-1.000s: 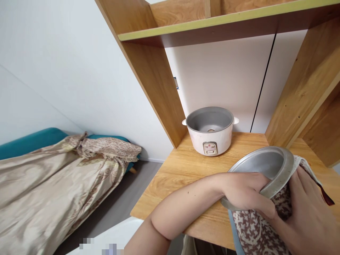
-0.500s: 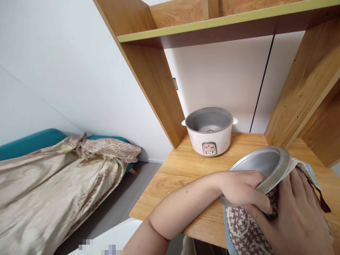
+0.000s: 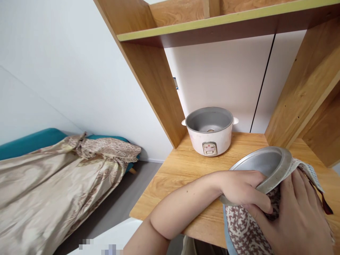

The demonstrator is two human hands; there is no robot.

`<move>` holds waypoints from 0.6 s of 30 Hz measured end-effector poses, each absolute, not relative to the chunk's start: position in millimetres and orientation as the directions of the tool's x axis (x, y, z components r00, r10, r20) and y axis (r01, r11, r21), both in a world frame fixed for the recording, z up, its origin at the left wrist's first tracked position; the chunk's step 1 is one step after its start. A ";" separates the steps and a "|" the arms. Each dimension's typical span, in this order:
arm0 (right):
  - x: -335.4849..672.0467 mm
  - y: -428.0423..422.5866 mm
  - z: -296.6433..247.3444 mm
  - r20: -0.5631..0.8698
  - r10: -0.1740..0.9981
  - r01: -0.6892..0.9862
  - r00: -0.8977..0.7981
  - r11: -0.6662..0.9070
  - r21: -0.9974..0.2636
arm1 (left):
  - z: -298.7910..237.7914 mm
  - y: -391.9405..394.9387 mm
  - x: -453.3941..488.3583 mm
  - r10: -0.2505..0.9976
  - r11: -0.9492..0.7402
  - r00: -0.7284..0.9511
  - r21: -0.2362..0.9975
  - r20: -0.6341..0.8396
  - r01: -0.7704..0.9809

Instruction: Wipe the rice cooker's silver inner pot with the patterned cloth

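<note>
Tilted over the table's right part is a metal rice cooker inner pot (image 3: pixel 268 161), its mouth facing up and left. My left hand (image 3: pixel 245 189) grips its near rim, fingers over the edge. A brown and white patterned cloth (image 3: pixel 243 226) with a blue border lies against the pot's outside. My right hand (image 3: pixel 297 209) presses this cloth to the pot's wall, fingers extended over it; the cloth's far end folds out beyond them. Farther back stands a white rice cooker body (image 3: pixel 209 141), lidless, with its grey inside showing and a small switch panel in front.
The wooden table (image 3: pixel 170 184) sits beneath a shelf (image 3: pixel 212 30) with slanting-looking side boards (image 3: pixel 156 95). To the left, a teal sofa (image 3: pixel 47 136) is draped with a beige cover (image 3: pixel 66 187). A white surface (image 3: pixel 114 237) shows at the bottom.
Almost nothing differs. The pot and the cloth's far end have shifted very slightly to the right, with both hands keeping their places on them.
</note>
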State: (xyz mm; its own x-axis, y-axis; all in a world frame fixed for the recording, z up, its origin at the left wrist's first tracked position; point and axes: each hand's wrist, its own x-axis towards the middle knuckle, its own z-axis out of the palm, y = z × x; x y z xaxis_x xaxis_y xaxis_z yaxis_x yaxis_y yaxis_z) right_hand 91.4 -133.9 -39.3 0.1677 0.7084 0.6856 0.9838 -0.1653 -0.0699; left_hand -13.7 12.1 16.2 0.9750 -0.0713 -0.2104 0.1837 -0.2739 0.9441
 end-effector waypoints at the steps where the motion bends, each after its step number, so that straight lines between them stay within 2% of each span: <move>1: 91.4 -133.9 -39.3 0.686 0.708 0.984 0.166 -0.167 -0.066 | 16.2 12.0 -13.7 -0.068 -0.271 0.976 0.945 -0.208 0.182; 8: 91.6 -134.4 -39.4 0.686 0.706 0.983 0.174 -0.161 -0.083 | 16.9 11.6 -14.6 -0.046 -0.254 0.982 0.952 -0.186 0.168; 18: 93.9 -128.8 -42.3 0.681 0.706 0.980 0.197 -0.127 -0.152 | 12.1 16.3 -11.2 -0.094 -0.317 0.986 0.943 -0.138 0.102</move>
State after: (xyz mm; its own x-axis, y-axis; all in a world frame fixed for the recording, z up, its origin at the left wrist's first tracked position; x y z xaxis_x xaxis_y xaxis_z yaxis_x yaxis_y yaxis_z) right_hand 93.9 -128.8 -42.3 0.1967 0.7056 0.6808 0.9802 -0.1269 -0.1517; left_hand -11.2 16.3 12.1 0.9859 -0.0945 -0.1382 0.1019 -0.3168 0.9430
